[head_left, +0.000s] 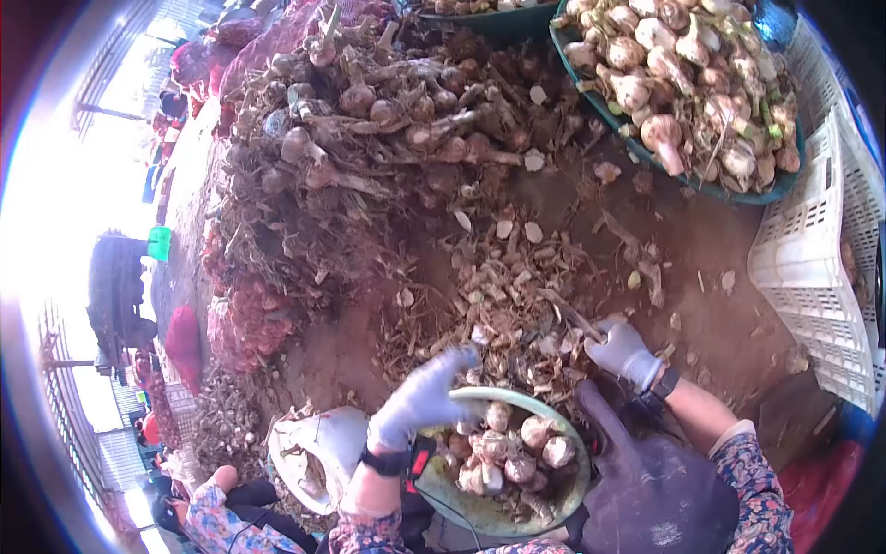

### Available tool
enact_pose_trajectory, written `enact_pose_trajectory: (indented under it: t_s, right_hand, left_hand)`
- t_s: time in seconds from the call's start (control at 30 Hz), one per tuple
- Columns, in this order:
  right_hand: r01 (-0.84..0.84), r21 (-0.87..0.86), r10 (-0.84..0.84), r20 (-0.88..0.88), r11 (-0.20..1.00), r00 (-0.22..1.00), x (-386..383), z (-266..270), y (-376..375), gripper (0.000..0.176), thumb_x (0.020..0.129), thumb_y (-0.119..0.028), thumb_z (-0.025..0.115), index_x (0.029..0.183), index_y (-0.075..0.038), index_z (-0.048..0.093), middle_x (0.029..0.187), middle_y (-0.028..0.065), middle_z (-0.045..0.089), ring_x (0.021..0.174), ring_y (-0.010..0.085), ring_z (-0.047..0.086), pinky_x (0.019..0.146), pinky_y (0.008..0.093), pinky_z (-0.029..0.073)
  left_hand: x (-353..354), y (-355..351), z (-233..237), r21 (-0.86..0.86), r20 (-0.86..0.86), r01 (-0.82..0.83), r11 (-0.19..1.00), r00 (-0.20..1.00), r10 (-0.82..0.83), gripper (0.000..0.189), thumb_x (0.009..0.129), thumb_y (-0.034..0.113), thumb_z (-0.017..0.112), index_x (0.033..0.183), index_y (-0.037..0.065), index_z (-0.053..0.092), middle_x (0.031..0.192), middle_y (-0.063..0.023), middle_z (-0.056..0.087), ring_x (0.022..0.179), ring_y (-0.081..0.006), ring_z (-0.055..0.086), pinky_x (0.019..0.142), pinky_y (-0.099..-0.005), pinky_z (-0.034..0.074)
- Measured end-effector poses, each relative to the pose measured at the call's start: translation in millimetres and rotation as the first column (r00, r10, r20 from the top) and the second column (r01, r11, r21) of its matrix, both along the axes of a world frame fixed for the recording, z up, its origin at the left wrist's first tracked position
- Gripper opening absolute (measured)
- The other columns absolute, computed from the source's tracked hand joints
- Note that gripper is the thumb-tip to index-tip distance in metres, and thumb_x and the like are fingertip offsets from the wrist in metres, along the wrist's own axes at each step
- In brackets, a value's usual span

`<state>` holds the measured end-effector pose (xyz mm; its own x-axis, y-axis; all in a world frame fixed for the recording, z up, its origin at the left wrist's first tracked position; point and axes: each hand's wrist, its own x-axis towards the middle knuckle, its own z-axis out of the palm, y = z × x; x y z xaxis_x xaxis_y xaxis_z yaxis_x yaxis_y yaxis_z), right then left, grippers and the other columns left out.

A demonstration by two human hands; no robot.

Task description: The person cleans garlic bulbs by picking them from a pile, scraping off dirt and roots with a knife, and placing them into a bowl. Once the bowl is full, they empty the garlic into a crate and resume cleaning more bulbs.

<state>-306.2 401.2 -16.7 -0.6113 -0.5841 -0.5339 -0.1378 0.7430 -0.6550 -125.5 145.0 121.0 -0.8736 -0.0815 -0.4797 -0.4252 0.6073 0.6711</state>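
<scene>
1. Over the rim of the green basin (517, 397), our gloved left hand (423, 395) looks spread, though blurred; we see nothing gripped in it.
2. Beyond the basin, our right hand (625, 354) pinches a long brown piece (570, 315); we cannot tell whether it is stalk or tool.
3. Short-necked bulbs (489, 448) lie in the basin; stalked garlic (369, 138) is heaped past the scraps (508, 286).
4. We judge trimming and dropping bulbs in to be the step in hand; the next move probably calls for our left hand to take another stalked bulb.
</scene>
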Motion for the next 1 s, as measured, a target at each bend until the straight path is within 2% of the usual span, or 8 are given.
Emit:
enact_pose_trajectory:
  t_s: [0.13, 0.3, 0.47, 0.53, 0.67, 0.77, 0.83, 1.0]
  right_hand:
    - [-0.022, -0.012, 0.023, 0.059, 1.0, 0.998, -3.8, 1.3, -11.0, 0.035, 0.08, -0.039, 0.061, 0.081, -0.004, 0.063, 0.079, 0.0204, 0.064, 0.079, 0.038, 0.062, 0.071, 0.0424, 0.048]
    - [0.012, -0.027, -0.012, -0.014, 1.0, 1.0, -12.6, -4.5, 2.9, 0.033, 0.08, -0.036, 0.061, 0.077, -0.003, 0.062, 0.079, 0.0199, 0.063, 0.077, 0.0385, 0.061, 0.069, 0.0423, 0.048]
    - [0.318, -0.138, -0.279, 0.244, 0.938, 0.929, -35.5, -30.9, 14.3, 0.033, 0.079, -0.032, 0.065, 0.085, 0.0, 0.066, 0.067, 0.0083, 0.065, 0.064, 0.018, 0.064, 0.06, 0.0338, 0.048]
    - [0.42, -0.075, -0.345, 0.452, 0.904, 0.823, -50.4, -22.4, 1.0, 0.029, 0.082, -0.028, 0.066, 0.089, 0.0, 0.064, 0.06, 0.0025, 0.059, 0.049, 0.0118, 0.057, 0.046, 0.0283, 0.045]
    - [0.496, -0.193, -0.221, 0.721, 0.847, 0.657, -50.8, -3.2, -29.3, 0.027, 0.083, -0.024, 0.066, 0.095, 0.001, 0.062, 0.058, 0.0022, 0.057, 0.041, 0.0095, 0.052, 0.037, 0.0244, 0.041]
    - [-0.087, -0.464, 0.065, -0.064, 0.882, 0.996, -31.2, 20.0, -51.6, 0.034, 0.08, -0.03, 0.065, 0.102, -0.003, 0.062, 0.075, 0.0156, 0.065, 0.071, 0.0292, 0.065, 0.065, 0.0391, 0.052]
    - [-0.083, -0.145, 0.083, -0.009, 0.986, 0.997, -20.2, 63.8, -59.4, 0.032, 0.078, -0.032, 0.063, 0.096, -0.006, 0.063, 0.088, 0.0187, 0.065, 0.089, 0.0344, 0.063, 0.079, 0.0427, 0.048]
    - [0.052, -0.321, -0.099, -0.131, 0.946, 0.986, -16.6, 70.6, -56.3, 0.023, 0.075, -0.027, 0.067, 0.082, -0.006, 0.059, 0.074, 0.0175, 0.063, 0.076, 0.0371, 0.063, 0.066, 0.0445, 0.048]
  left_hand:
    - [-94.4, -74.4, -108.4, 0.017, -0.243, -0.702, 0.712, 0.688, 0.684, 0.069, 0.075, 0.041, 0.075, 0.121, -0.005, 0.051, 0.112, -0.0223, 0.061, 0.106, -0.0262, 0.059, 0.091, -0.0363, 0.044]
    - [-217.6, -95.5, -164.6, -0.514, 0.001, -0.594, 0.619, 0.721, 0.693, 0.056, 0.085, 0.05, 0.056, 0.106, -0.001, 0.061, 0.108, -0.0253, 0.063, 0.1, -0.0393, 0.059, 0.089, -0.0403, 0.046]
    - [-151.3, -41.8, -155.0, 0.1, -0.104, -0.481, 0.871, 0.866, 0.49, 0.046, 0.095, 0.043, 0.052, 0.081, -0.001, 0.06, 0.062, -0.0016, 0.053, 0.057, -0.0136, 0.05, 0.054, -0.0302, 0.041]
    - [-112.6, -6.2, -95.7, 0.451, 0.098, -0.529, 0.719, 0.83, 0.549, 0.041, 0.095, 0.044, 0.053, 0.084, 0.006, 0.062, 0.061, 0.0029, 0.052, 0.049, -0.0051, 0.044, 0.045, -0.0218, 0.032]
    - [-55.2, 34.9, -63.4, 0.474, 0.124, -0.377, 0.796, 0.923, 0.363, 0.045, 0.093, 0.042, 0.056, 0.107, -0.001, 0.064, 0.083, -0.0039, 0.065, 0.075, -0.0111, 0.061, 0.068, -0.0267, 0.049]
    - [-60.2, 48.0, -39.1, 0.096, 0.018, -0.127, 0.987, 0.992, 0.126, 0.032, 0.086, 0.022, 0.06, 0.112, 0.003, 0.062, 0.086, -0.0146, 0.066, 0.084, -0.0208, 0.066, 0.077, -0.0319, 0.049]
    - [-75.6, 63.8, -30.0, 0.041, -0.015, -0.219, 0.975, 0.976, 0.219, 0.034, 0.083, 0.016, 0.058, 0.114, 0.003, 0.058, 0.088, -0.0181, 0.066, 0.085, -0.0248, 0.065, 0.076, -0.0329, 0.049]
    - [-66.8, 71.8, -69.9, 0.689, 0.071, -0.488, 0.536, 0.781, 0.621, 0.057, 0.071, -0.005, 0.046, 0.128, -0.002, 0.047, 0.118, -0.0043, 0.057, 0.11, -0.0136, 0.053, 0.093, -0.0295, 0.042]
